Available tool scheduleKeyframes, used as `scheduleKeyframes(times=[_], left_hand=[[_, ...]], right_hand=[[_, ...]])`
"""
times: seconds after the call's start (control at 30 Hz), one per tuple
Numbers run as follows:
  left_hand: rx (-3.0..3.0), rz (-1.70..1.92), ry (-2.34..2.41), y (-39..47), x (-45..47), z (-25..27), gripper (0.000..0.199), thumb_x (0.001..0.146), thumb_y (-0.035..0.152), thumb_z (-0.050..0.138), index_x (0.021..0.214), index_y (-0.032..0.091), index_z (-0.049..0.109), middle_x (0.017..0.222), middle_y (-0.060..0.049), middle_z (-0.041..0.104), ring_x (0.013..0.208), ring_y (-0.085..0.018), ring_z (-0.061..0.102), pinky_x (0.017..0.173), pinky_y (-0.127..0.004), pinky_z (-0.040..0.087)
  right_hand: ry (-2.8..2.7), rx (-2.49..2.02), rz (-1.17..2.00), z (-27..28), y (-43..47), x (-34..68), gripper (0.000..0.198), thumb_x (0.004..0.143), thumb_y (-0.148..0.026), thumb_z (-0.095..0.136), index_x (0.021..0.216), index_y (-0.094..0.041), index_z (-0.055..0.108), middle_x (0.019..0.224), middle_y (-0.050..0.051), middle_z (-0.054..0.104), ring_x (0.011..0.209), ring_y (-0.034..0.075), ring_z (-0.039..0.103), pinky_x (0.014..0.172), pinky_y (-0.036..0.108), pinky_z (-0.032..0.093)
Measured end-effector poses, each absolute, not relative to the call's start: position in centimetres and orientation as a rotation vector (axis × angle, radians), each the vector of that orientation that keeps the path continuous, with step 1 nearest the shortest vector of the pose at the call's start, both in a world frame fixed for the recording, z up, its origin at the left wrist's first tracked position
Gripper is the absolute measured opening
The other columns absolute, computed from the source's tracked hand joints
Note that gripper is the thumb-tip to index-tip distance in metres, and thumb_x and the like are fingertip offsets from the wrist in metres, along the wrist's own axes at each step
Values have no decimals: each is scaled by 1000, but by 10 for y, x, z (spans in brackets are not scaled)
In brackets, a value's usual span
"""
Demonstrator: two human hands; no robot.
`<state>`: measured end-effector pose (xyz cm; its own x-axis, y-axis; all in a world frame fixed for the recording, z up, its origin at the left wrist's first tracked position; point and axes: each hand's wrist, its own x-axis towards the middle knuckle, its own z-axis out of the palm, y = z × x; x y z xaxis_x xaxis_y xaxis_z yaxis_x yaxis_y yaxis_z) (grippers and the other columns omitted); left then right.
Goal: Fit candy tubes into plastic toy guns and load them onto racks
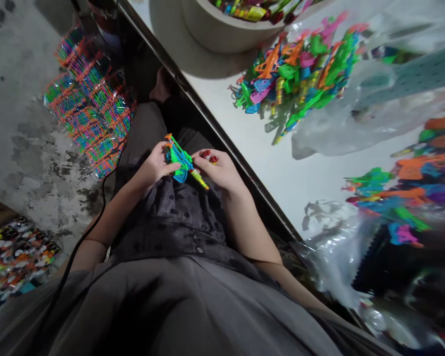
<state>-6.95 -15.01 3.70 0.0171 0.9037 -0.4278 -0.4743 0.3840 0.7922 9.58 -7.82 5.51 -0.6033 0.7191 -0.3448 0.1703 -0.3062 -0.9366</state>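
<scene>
Above my lap, my left hand [158, 162] is closed on a bundle of small plastic toys [178, 163] in green, blue and orange, its thumb pressed along the near side. A thin yellow stick-like piece [199, 179] points down and right from the bundle. Against the bundle's right end, my right hand [219, 170] is closed around slim tubes with dark red ends [206, 154], which poke out between its fingers. Most of each tube is hidden in that palm.
The white table [222, 109] to the right bears a round tub [222, 29] of sticks, a heap of bright plastic toys [289, 69], a second toy pile [408, 183] and clear bags [330, 247]. Packed toys [92, 109] lie on the floor at left; a black cable [100, 217] runs beside my left arm.
</scene>
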Motion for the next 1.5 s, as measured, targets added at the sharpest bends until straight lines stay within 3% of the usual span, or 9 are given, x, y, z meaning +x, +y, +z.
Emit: scheduleKeyframes(times=[0.17,0.37,0.67,0.83,0.93,1.03,1.13,1.3,1.5], left_hand=[[577,1107,1087,-149,-71,32,67,62,23,76,119,21,41,106,-5,59,97,-18,61,92,-38,48],[564,1231,1162,-146,-60,27,76,64,30,75,126,23,32,110,-7,60,97,-19,62,91,-36,47],[308,1176,1143,-150,-44,30,23,72,20,63,89,17,47,90,-2,61,87,-13,61,81,-26,47],[48,1139,1170,-145,-50,27,8,83,22,49,89,18,48,82,-2,62,89,-15,62,84,-31,49],[12,1120,1113,-142,-47,29,25,88,41,44,95,18,50,87,-5,62,94,-18,62,85,-35,50],[143,1151,1107,-144,-40,30,35,78,41,62,101,19,48,90,-3,62,93,-18,62,88,-35,48],[291,1176,1198,-149,-35,28,48,65,28,76,103,19,48,88,1,60,88,-15,62,91,-34,46],[407,1192,1354,-150,-39,21,55,66,26,75,112,19,45,92,-2,62,89,-16,62,92,-37,47],[468,1220,1400,-145,-46,23,66,66,27,76,122,21,41,100,-4,63,96,-18,62,96,-38,45]], right_hand=[[-1618,-1169,1929,53,-80,100,43,67,-56,68,74,-14,63,58,-1,52,51,7,42,49,20,34],[-1875,-1338,1341,59,-89,94,20,75,-33,59,67,-15,59,57,-2,51,53,8,42,53,21,33],[-1816,-1440,849,55,-95,92,10,77,-26,51,73,-18,56,64,0,52,60,11,48,62,24,40],[-1853,-1449,1081,61,-69,113,12,77,-25,50,74,-16,57,62,0,50,58,11,45,58,24,38],[-2001,-1369,1335,65,-64,115,12,76,-25,52,73,-15,57,61,-1,49,58,10,43,57,23,35],[-2032,-1281,1495,62,-68,108,17,77,-31,53,75,-15,57,64,-1,51,60,10,44,58,23,36],[-1896,-1212,1544,54,-74,104,26,79,-37,55,95,-17,55,72,-1,53,63,10,46,60,23,39],[-1787,-1194,1518,44,-73,111,28,84,-40,50,102,-19,51,78,1,56,69,11,52,67,25,44],[-1796,-1231,1516,45,-75,116,37,76,-40,64,105,-19,57,89,2,63,82,14,59,75,28,48]])
